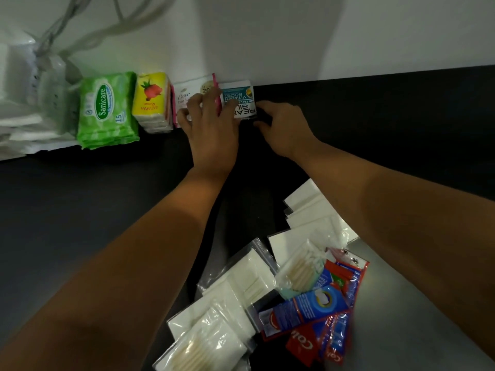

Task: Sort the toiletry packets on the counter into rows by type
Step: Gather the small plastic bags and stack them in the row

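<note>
Along the back wall a row runs left to right: a green Sanicare wipes pack (105,109), a yellow strawberry tissue stack (151,101), white-and-pink Dove sachets (187,93) and a teal-and-white shampoo sachet stack (238,99). My left hand (211,124) lies flat over the Dove sachets and the left side of the shampoo stack. My right hand (281,124) touches the stack's right edge with fingers curled. Near me lies a mixed pile: white tissue packets (308,226), cotton swab packets (300,269) and red-and-blue toothpaste sachets (321,314).
The black counter (93,210) meets a white wall at the back. White plastic bags (26,116) sit at the far left with grey cables (88,36) above them. A pale grey surface (401,303) shows at the lower right.
</note>
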Motion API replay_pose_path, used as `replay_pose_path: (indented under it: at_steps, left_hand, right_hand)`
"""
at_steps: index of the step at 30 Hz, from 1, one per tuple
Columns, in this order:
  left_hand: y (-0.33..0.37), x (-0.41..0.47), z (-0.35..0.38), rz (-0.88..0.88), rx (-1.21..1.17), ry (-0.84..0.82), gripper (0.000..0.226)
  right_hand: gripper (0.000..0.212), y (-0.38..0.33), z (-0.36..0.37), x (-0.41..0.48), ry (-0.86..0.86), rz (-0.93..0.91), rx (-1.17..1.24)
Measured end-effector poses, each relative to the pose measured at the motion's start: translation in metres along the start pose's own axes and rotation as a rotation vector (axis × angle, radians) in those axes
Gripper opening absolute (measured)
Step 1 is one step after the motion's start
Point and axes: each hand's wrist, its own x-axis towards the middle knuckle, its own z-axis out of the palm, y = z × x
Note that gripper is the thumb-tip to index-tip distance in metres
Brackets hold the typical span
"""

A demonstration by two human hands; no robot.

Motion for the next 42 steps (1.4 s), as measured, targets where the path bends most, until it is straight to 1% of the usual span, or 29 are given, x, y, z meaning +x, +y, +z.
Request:
replay_pose_path:
  at_steps: [3,6,8,10,15,18,21,23,25,27,28,29,31,32,34,35,37,38,40,42]
  left_hand:
    - [0.001,-0.018,-0.014,-0.007,-0.097,-0.026,0.035]
    - [0.001,-0.046,-0.037,-0.010,-0.149,-0.038,0.032]
    - [0.002,-0.066,-0.057,-0.033,-0.186,0.003,0.028]
    - [0.003,-0.086,-0.081,-0.051,-0.206,0.001,0.025]
    - [-0.007,-0.141,-0.129,-0.083,-0.311,-0.172,0.023]
    - [-0.027,-0.180,-0.150,-0.098,-0.397,-0.280,0.021]
    - [-0.051,-0.215,-0.164,-0.087,-0.511,-0.443,0.022]
    - [-0.066,-0.234,-0.172,-0.082,-0.547,-0.552,0.029]
    - [-0.077,-0.247,-0.179,-0.060,-0.536,-0.651,0.049]
    - [-0.086,-0.256,-0.183,-0.007,-0.467,-0.752,0.076]
    - [-0.090,-0.260,-0.184,0.032,-0.416,-0.782,0.083]
    - [-0.093,-0.264,-0.184,0.064,-0.371,-0.792,0.083]
    - [-0.097,-0.267,-0.183,0.079,-0.336,-0.770,0.073]
    - [-0.097,-0.266,-0.183,0.080,-0.326,-0.756,0.066]
    - [-0.099,-0.264,-0.185,0.086,-0.312,-0.750,0.049]
    - [-0.101,-0.262,-0.186,0.063,-0.352,-0.754,0.041]
    - [-0.108,-0.258,-0.189,-0.060,-0.511,-0.740,0.025]
    - [-0.113,-0.255,-0.190,-0.116,-0.573,-0.701,0.020]
    - [-0.125,-0.249,-0.192,-0.204,-0.638,-0.590,0.015]
    - [-0.137,-0.242,-0.193,-0.289,-0.665,-0.511,0.016]
  right_hand:
    - [0.037,-0.005,-0.014,-0.018,-0.001,0.019,-0.010]
    - [0.035,-0.016,-0.021,-0.044,0.004,0.067,-0.014]
    - [0.033,-0.027,-0.023,-0.066,-0.010,0.057,-0.029]
    - [0.031,-0.040,-0.023,-0.091,-0.002,0.023,-0.026]
    - [0.026,-0.070,-0.012,-0.157,0.027,0.067,0.071]
    - [0.027,-0.088,0.002,-0.196,-0.023,0.071,0.062]
    - [0.030,-0.103,0.019,-0.231,-0.098,0.109,0.019]
    - [0.031,-0.111,0.030,-0.250,-0.124,0.131,-0.028]
    - [0.033,-0.119,0.037,-0.266,-0.146,0.137,-0.059]
    - [0.039,-0.123,0.042,-0.277,-0.200,0.136,-0.071]
    - [0.044,-0.125,0.043,-0.282,-0.232,0.139,-0.082]
    - [0.050,-0.126,0.044,-0.286,-0.259,0.144,-0.100]
    - [0.059,-0.127,0.047,-0.294,-0.292,0.160,-0.157]
    - [0.060,-0.128,0.049,-0.298,-0.291,0.173,-0.181]
    - [0.054,-0.129,0.054,-0.304,-0.249,0.215,-0.168]
    - [0.049,-0.131,0.057,-0.308,-0.211,0.245,-0.142]
    - [0.040,-0.133,0.061,-0.312,-0.152,0.292,-0.129]
    - [0.040,-0.135,0.064,-0.313,-0.123,0.308,-0.145]
    - [0.045,-0.138,0.070,-0.314,-0.054,0.348,-0.180]
    - [0.055,-0.144,0.075,-0.312,-0.001,0.406,-0.213]
